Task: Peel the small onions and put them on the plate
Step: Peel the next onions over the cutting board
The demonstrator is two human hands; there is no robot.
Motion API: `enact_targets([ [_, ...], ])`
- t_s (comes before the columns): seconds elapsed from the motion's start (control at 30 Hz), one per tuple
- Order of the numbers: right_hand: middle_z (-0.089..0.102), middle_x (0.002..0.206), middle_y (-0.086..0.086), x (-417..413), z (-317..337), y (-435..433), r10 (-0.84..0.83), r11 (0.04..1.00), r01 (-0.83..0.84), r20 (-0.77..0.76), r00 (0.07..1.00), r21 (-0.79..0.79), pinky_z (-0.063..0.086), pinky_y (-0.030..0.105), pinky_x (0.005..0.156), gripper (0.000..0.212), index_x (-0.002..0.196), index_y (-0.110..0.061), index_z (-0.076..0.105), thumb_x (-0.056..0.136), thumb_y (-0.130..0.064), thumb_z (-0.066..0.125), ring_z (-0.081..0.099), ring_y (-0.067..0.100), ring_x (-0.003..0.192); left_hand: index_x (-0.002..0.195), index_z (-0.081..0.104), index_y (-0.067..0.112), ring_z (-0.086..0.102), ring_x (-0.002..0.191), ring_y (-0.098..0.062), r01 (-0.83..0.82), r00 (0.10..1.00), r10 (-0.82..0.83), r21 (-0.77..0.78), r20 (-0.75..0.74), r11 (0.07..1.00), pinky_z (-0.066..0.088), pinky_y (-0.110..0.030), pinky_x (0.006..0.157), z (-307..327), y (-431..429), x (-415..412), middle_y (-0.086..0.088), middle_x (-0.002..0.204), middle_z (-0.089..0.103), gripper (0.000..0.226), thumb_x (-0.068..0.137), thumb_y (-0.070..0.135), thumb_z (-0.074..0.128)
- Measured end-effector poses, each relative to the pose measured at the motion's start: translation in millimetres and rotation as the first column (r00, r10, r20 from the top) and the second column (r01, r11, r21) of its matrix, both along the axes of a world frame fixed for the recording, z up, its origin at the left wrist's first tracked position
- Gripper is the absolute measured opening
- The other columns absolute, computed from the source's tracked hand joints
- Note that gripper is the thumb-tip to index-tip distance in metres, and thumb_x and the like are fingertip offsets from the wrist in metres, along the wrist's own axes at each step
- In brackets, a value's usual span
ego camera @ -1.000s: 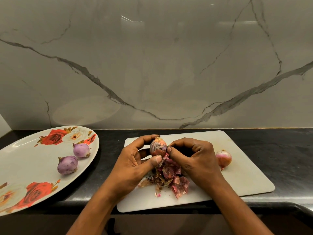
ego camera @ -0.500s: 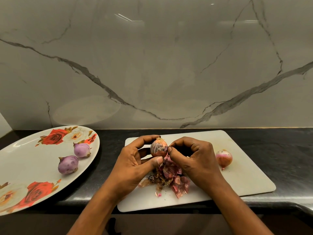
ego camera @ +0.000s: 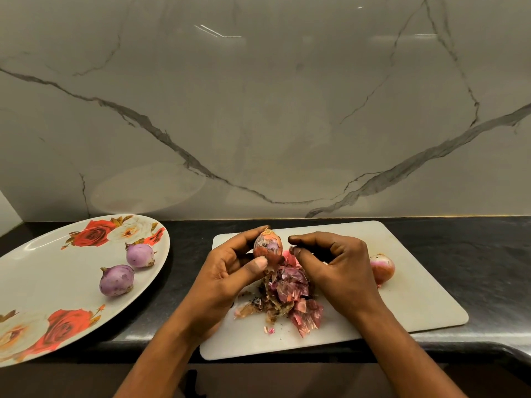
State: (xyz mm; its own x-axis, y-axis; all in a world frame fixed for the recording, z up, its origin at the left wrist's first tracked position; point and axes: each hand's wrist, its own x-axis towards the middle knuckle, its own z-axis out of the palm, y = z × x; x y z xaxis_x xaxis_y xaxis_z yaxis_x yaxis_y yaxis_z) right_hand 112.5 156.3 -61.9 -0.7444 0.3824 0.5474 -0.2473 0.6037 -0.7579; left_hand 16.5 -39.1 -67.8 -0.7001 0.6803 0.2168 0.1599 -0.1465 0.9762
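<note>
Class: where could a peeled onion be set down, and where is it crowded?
Free: the floral oval plate left of two peeled purple onions; the white cutting board's right end past the unpeeled pink onion. Crowded: the skin pile below the held half-peeled onion.

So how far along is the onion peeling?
Done: two peeled onions lie on the plate. In hand: left hand grips a half-skinned onion above the pile of skins, right hand beside it. Left: one unpeeled onion on the cutting board.

- left hand (ego camera: 230, 271): thumb and fingers grip onion (ego camera: 267, 245); forearm enters from 7 o'clock
- right hand (ego camera: 339, 265): fingers curled, tips at the onion's 3 o'clock, just apart; pinch unclear; forearm from 5 o'clock
</note>
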Motion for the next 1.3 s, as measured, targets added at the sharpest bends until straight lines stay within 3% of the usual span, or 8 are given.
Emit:
enact_targets([
  [0.23, 0.080, 0.099, -0.015, 0.7, 13.8, -4.6, 0.168, 0.979, -0.159, 0.062, 0.984, -0.131, 0.061, 0.019, 0.080, 0.028, 0.111, -0.026, 0.081, 0.088, -0.041, 0.076, 0.074, 0.000, 0.096, 0.150, 0.054, 0.029, 0.061, 0.135, -0.016, 0.061, 0.996, -0.063, -0.033, -0.066, 0.998, 0.054, -0.030, 0.106, 3.5, -0.1, 3.8, 0.008, 0.145, 0.064, 0.054, 0.099, 0.019, 0.068],
  [0.43, 0.081, 0.092, -0.014, -3.6, 16.2, -5.3, 0.212, 0.969, -0.201, 0.063, 0.975, -0.146, 0.063, 0.025, 0.077, 0.017, 0.104, -0.025, 0.083, 0.091, -0.034, 0.076, 0.077, 0.006, 0.089, 0.149, 0.055, 0.029, 0.058, 0.138, -0.014, 0.065, 0.989, -0.070, -0.043, -0.128, 0.997, 0.053, -0.030, 0.108, 4.9, -1.3, 6.3, 0.012, 0.150, 0.059, 0.055, 0.098, 0.014, 0.065],
  [0.6, 0.081, 0.095, -0.011, -6.6, 13.3, -6.3, 0.177, 0.973, -0.170, 0.032, 0.984, -0.154, 0.066, 0.039, 0.078, 0.025, 0.110, -0.024, 0.081, 0.095, -0.037, 0.067, 0.078, 0.011, 0.090, 0.154, 0.050, 0.025, 0.058, 0.140, -0.018, 0.063, 0.989, -0.067, -0.033, -0.135, 0.997, 0.051, -0.037, 0.112, 2.9, -4.7, 4.2, 0.007, 0.149, 0.061, 0.056, 0.101, 0.013, 0.065],
  [0.73, 0.080, 0.097, -0.011, -6.7, 13.4, -4.3, 0.164, 0.978, -0.155, 0.062, 0.984, -0.137, 0.066, 0.038, 0.080, 0.029, 0.112, -0.023, 0.081, 0.094, -0.040, 0.065, 0.077, 0.011, 0.093, 0.151, 0.052, 0.025, 0.060, 0.137, -0.020, 0.058, 0.993, -0.060, -0.019, -0.102, 0.998, 0.053, -0.035, 0.109, 3.4, -4.4, 5.6, 0.005, 0.145, 0.064, 0.056, 0.099, 0.014, 0.067],
  [0.9, 0.078, 0.104, -0.017, -1.8, 19.8, -12.4, 0.244, 0.965, -0.230, 0.113, 0.963, -0.125, 0.063, 0.027, 0.085, 0.027, 0.118, -0.032, 0.076, 0.094, -0.042, 0.070, 0.074, 0.003, 0.100, 0.144, 0.056, 0.023, 0.066, 0.128, -0.028, 0.001, 0.999, 0.001, 0.030, -0.055, 1.000, 0.059, -0.042, 0.100, 3.7, -1.0, 4.2, -0.003, 0.139, 0.065, 0.055, 0.094, 0.008, 0.072],
  [1.03, 0.075, 0.109, -0.020, -1.5, 23.3, -19.7, 0.225, 0.974, -0.222, 0.168, 0.960, -0.036, 0.062, 0.022, 0.080, 0.037, 0.127, -0.034, 0.073, 0.091, -0.042, 0.076, 0.071, -0.002, 0.099, 0.135, 0.062, 0.019, 0.072, 0.119, -0.029, -0.057, 0.997, 0.060, 0.055, -0.038, 0.997, 0.063, -0.044, 0.093, 4.1, 1.0, 6.7, -0.006, 0.132, 0.069, 0.054, 0.085, 0.004, 0.079],
  [1.13, 0.073, 0.115, -0.019, -1.4, 28.2, -18.5, 0.214, 0.976, -0.219, 0.185, 0.959, 0.007, 0.064, 0.029, 0.083, 0.039, 0.131, -0.034, 0.070, 0.093, -0.042, 0.074, 0.071, 0.001, 0.101, 0.134, 0.066, 0.022, 0.072, 0.119, -0.029, -0.077, 0.996, 0.079, 0.063, -0.031, 0.995, 0.062, -0.045, 0.093, 2.8, -1.8, 4.6, -0.006, 0.131, 0.071, 0.055, 0.084, 0.008, 0.085],
  [1.3, 0.071, 0.119, -0.019, 1.1, 35.6, -14.2, 0.242, 0.962, -0.264, 0.241, 0.940, 0.066, 0.064, 0.032, 0.084, 0.047, 0.136, -0.035, 0.065, 0.091, -0.042, 0.076, 0.071, 0.003, 0.100, 0.130, 0.069, 0.016, 0.072, 0.115, -0.034, -0.071, 0.997, 0.067, 0.119, 0.041, 0.990, 0.062, -0.045, 0.091, 4.7, -2.4, 3.5, -0.011, 0.126, 0.072, 0.037, 0.094, 0.021, 0.072],
])
